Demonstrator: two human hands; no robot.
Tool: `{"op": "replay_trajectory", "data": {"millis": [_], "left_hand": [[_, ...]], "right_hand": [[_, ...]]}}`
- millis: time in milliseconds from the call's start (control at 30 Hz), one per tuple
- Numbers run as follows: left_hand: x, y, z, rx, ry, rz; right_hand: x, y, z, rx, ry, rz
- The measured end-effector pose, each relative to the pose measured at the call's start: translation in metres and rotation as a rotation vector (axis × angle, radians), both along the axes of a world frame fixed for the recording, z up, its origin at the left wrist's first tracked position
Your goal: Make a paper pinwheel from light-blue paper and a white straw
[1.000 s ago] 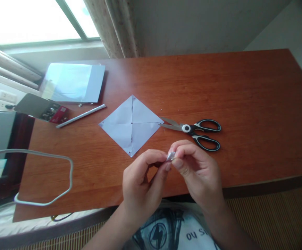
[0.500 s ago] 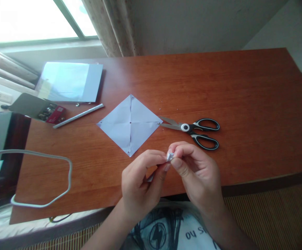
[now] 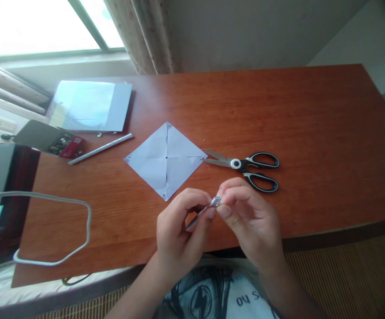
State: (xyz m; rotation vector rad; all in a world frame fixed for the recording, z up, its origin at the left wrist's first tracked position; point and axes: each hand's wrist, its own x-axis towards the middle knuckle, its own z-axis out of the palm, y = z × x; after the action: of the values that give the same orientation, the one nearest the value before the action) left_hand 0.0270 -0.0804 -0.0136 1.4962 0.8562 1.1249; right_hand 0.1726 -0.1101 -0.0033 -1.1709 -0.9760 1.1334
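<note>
Both my hands are up in front of me, just over the near edge of the table [image 3: 312,133], a smooth reddish-brown wood-grain top. My left hand [image 3: 175,230] is curled, thumb and forefinger pinched closed around a thin silvery stick [image 3: 202,213] that slants down through my fingers toward my palm. My right hand [image 3: 248,217] meets it at the top end, fingertips pressed shut on a small shiny crumpled tip [image 3: 216,201], which looks like foil or metal; I can't tell which. So the little silver piece is held between both hands, above the wood and clear of it.

Just beyond my knuckles lies a pale square of paper [image 3: 166,159], turned like a diamond, flat, with crossing crease lines and a dark dot at its centre. To its right, nearly touching the corner, sit scissors [image 3: 245,166] with steel blades slightly parted and black-and-white looped handles. To the left, a second long silver stick [image 3: 101,149] lies at a slant. Behind it, a glossy reflective sheet [image 3: 89,106], and a small open box [image 3: 53,141] at the table's edge. A pale cord [image 3: 79,208] loops over the left end.
</note>
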Motion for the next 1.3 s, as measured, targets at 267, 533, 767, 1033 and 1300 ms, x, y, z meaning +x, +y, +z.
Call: {"op": "replay_trajectory", "data": {"millis": [267, 533, 767, 1033, 1300], "left_hand": [[-0.002, 0.003, 0.003, -0.043, 0.103, 0.011], [-0.004, 0.005, 0.008, 0.138, 0.197, 0.009], [-0.005, 0.005, 0.011, 0.239, 0.218, 0.005], [-0.006, 0.005, 0.011, 0.334, 0.255, 0.018], [-0.004, 0.005, 0.011, 0.31, 0.227, 0.014]], "right_hand": [[0.007, 0.0, -0.001, 0.008, -0.069, 0.048], [0.015, 0.004, 0.006, 0.107, -0.274, 0.073], [0.027, 0.007, 0.013, 0.18, -0.45, 0.139], [0.036, 0.013, 0.022, 0.232, -0.566, 0.24], [0.035, 0.011, 0.017, 0.256, -0.523, 0.222]]}}
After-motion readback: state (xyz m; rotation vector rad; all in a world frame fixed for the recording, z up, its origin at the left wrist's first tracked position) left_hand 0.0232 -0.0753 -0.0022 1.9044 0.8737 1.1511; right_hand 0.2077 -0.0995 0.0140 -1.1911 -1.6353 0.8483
